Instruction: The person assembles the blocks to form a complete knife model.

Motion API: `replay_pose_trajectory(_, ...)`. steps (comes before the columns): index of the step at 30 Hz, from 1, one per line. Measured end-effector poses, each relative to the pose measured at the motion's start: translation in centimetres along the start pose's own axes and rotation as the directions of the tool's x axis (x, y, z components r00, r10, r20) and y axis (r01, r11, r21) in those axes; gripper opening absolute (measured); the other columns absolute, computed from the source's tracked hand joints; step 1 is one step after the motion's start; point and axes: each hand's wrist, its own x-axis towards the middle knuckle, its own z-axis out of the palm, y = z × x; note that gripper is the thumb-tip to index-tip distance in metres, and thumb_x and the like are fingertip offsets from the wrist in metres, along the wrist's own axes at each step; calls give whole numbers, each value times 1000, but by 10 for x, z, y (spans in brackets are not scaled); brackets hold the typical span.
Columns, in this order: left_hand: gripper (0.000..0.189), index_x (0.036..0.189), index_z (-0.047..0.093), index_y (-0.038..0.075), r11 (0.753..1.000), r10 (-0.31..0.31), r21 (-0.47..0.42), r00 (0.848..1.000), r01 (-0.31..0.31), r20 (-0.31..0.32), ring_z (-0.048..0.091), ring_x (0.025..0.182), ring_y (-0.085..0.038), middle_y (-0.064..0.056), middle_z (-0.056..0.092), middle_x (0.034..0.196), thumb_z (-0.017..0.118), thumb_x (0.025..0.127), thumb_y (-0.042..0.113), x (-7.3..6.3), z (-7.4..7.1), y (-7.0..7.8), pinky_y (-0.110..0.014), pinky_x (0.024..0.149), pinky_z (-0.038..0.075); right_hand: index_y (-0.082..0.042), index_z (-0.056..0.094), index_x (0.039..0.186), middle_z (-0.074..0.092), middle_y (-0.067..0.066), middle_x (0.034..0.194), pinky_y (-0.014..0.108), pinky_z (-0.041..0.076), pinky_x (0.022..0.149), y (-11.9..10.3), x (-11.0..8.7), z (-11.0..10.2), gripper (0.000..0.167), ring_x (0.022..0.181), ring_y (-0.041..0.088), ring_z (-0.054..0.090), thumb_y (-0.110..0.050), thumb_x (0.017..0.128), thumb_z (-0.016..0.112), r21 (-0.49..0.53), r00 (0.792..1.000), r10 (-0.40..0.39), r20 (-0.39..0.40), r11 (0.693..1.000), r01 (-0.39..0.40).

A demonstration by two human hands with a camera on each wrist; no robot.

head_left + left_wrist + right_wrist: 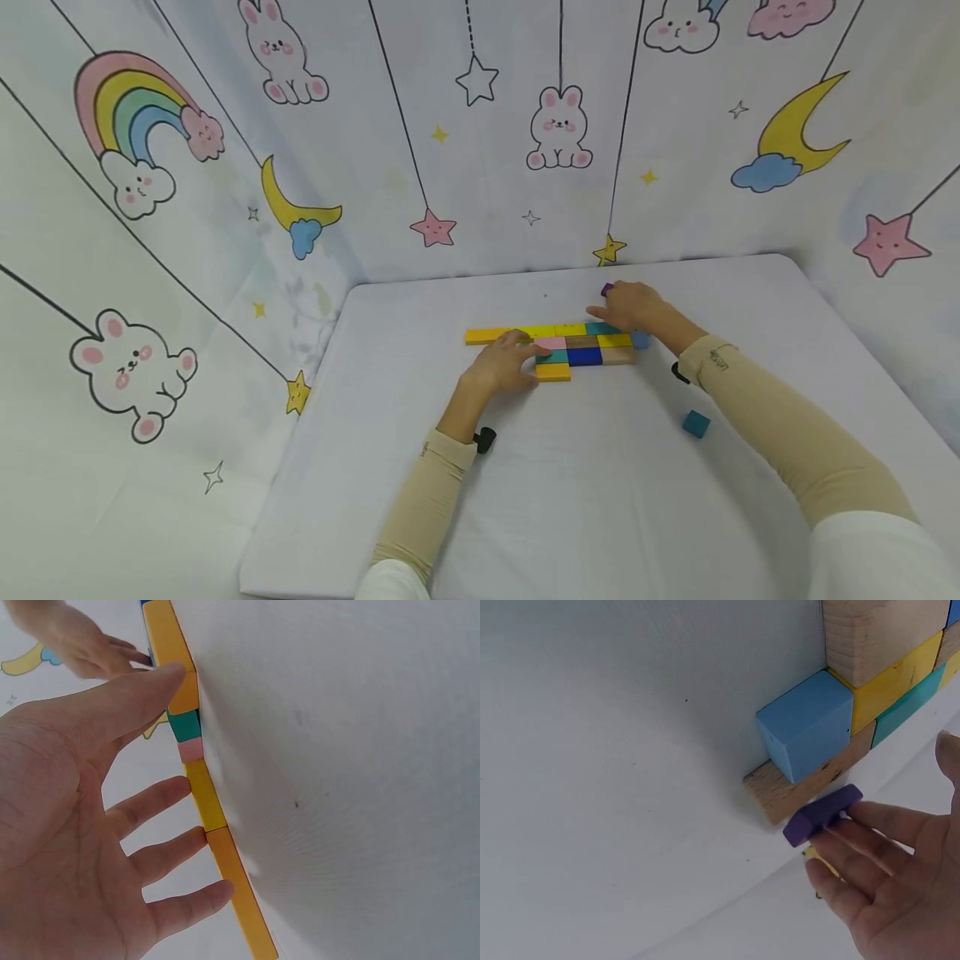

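Note:
Wooden blocks lie side by side in rows on the white table. My left hand (501, 367) is at the left side of the group, fingers spread. In the left wrist view its thumb lies against an orange block (184, 694), and its other fingertips rest along a yellow block (205, 796) and a long orange block (241, 892). Beyond the back right corner is my right hand (636, 307), its extended fingertips touching a small purple block (823, 815), thumb held apart. That block stands close behind a plain wood block (769, 791) and a light blue block (810, 724).
A teal cube (696, 424) sits alone on the table (570, 500), nearer the front right. Printed cloth (495, 183) with rabbits and stars rises behind the table's back edge and along both sides.

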Motion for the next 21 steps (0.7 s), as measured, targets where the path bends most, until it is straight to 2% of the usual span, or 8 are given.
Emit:
replay_pose_trajectory(3, 54, 154, 51, 41, 1000, 8, 10, 1000, -8, -2, 34, 151, -27, -4, 39, 163, 67, 102, 40, -1, -1, 0, -48, 122, 37, 9, 68, 124, 61, 29, 125, 56, 57, 94, 1, -2, 0, 68, 100, 37, 63, -53, 109, 45, 0, 1000, -23, -14, 1000, 23)
replay_pose_trajectory(5, 54, 153, 51, 41, 1000, 9, 13, 1000, -9, -5, 34, 151, -26, -4, 39, 163, 67, 102, 40, -1, -1, 0, -47, 122, 37, 10, 66, 128, 59, 31, 130, 58, 56, 96, 2, -3, 0, 69, 103, 39, 63, -52, 109, 46, 4, 1000, -25, -16, 1000, 25)
replay_pose_trajectory(12, 54, 154, 51, 40, 1000, 16, 9, 1000, -16, -8, 35, 151, -27, -5, 39, 163, 67, 102, 39, -1, 0, 0, -48, 121, 38, 8, 72, 115, 61, 27, 123, 55, 58, 93, 9, -3, 4, 70, 93, 34, 61, -56, 108, 45, 16, 1000, 3, -5, 1000, -3)
replay_pose_trajectory(21, 53, 153, 52, 42, 1000, 14, 21, 1000, -14, -16, 35, 151, -27, -4, 39, 162, 68, 102, 39, 0, 1, -1, -48, 121, 38, 8, 75, 107, 57, 34, 133, 60, 55, 98, 19, -3, 8, 76, 102, 40, 64, -60, 108, 41, 40, 1000, -14, -7, 999, 14)
